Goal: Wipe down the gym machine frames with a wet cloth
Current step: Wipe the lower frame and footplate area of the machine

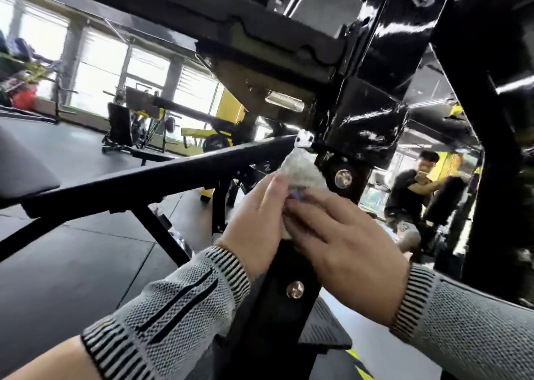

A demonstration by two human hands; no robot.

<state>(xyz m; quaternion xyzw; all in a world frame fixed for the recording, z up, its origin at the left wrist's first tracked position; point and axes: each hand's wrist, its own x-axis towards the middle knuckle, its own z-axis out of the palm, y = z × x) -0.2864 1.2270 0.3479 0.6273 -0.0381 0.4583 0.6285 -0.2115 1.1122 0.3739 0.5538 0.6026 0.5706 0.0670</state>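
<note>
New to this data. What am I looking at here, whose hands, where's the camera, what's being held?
One picture, from a camera worn on a person's head, looking forward and down. No robot: these are the person's own hands in grey knit sleeves. The left hand and right hand both hold a crumpled pale cloth against a glossy black gym machine frame, near a bolted joint. A padded bench sits at left, dark rubber floor below. Another person stands in the background right.
</note>
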